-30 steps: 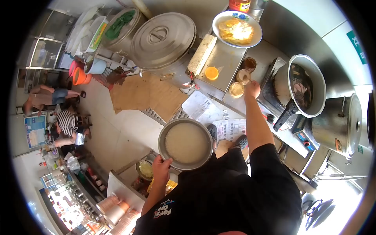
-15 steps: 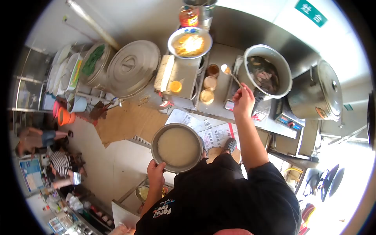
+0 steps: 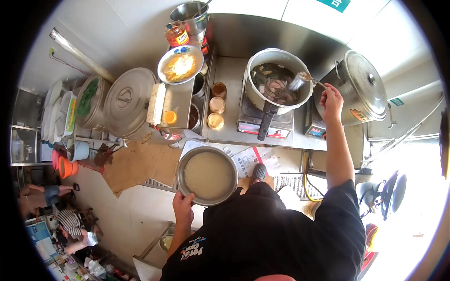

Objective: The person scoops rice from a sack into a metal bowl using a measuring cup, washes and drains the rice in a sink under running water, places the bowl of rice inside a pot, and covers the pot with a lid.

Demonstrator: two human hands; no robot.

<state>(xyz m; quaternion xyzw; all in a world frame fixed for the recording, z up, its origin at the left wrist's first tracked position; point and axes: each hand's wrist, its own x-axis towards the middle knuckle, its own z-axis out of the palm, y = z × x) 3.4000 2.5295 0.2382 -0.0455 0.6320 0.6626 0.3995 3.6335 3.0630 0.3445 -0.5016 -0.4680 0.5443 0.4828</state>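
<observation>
My left hand point(image 3: 183, 206) grips the near-left rim of a round metal pan point(image 3: 207, 176) holding pale, cloudy contents, held close to my body. My right hand point(image 3: 332, 100) is closed round the handle of a spoon point(image 3: 305, 76). The spoon's bowl is over the right rim of an open pot point(image 3: 300, 100), and white powder blurs as it falls from it. Dark liquid with pinkish pieces and a round strainer-like item fills the pot, which sits on a stove point(image 3: 265, 129) with its black handle toward me.
Three small jars point(image 3: 217, 105) stand left of the stove. A plate of food point(image 3: 180, 65) and a red-labelled jar point(image 3: 176, 34) are further left. A lidded stockpot point(image 3: 361, 89) stands right. Large lidded vessels point(image 3: 130, 103) and seated people point(image 3: 71, 222) are at the left.
The view has swung right. My right hand has gone from the jars to the open pot with the spoon, whose white load is now falling. My left hand still holds the pan.
</observation>
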